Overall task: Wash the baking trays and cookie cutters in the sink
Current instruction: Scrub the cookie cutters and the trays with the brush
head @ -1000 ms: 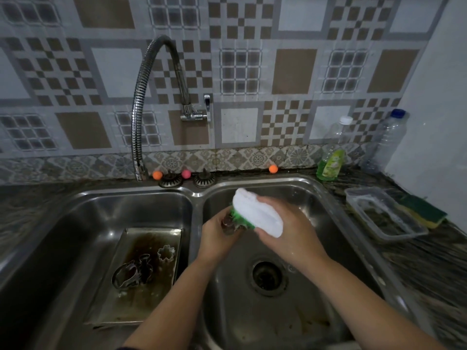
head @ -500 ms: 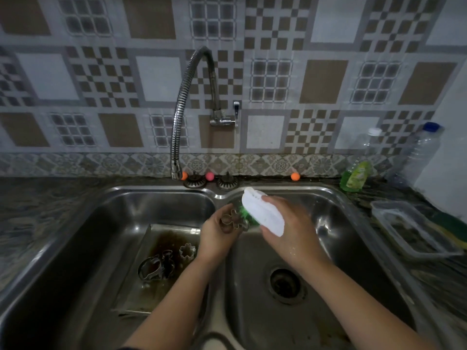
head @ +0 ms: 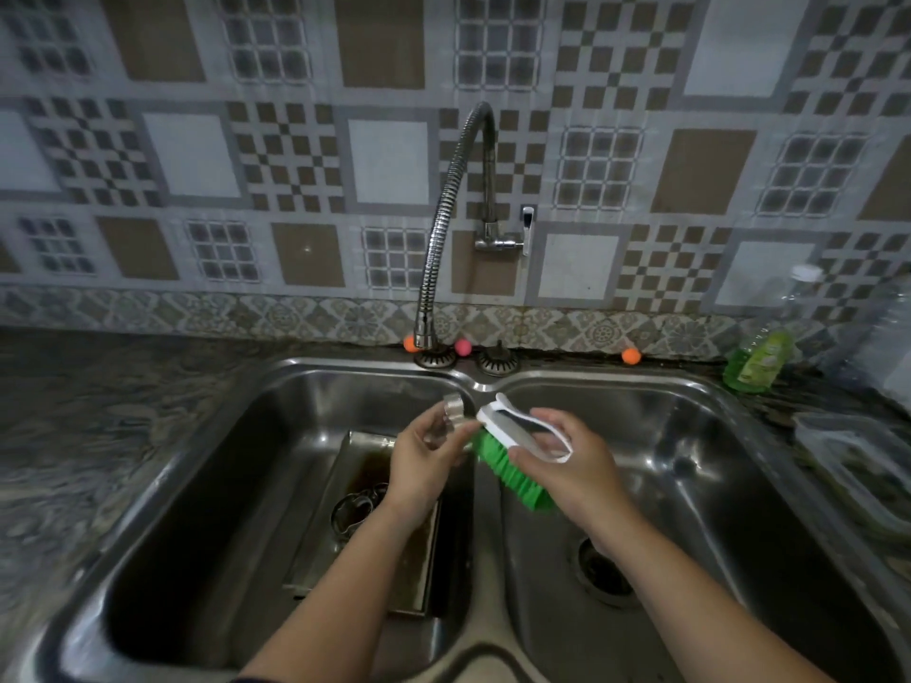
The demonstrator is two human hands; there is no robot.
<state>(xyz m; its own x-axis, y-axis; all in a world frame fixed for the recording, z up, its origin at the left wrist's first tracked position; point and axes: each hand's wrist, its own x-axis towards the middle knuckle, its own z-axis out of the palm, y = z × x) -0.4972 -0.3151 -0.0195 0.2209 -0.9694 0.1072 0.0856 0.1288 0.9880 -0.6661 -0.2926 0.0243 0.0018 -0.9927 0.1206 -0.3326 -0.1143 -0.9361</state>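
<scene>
Cookie cutter point(head: 453, 410) is being pinched by the left hand point(head: 425, 464) above the sink point(head: 485, 386) divider, while the right hand point(head: 574, 465) is gripping the brush point(head: 512, 438) against it.

Green soap bottle point(head: 754, 362) beside patterned wall tiles point(head: 296, 165).

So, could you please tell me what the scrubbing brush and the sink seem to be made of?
The scrubbing brush looks like plastic: a glossy white moulded body with bright green bristles. The sink appears to be stainless steel, grey and brushed, with soft reflections.
</scene>
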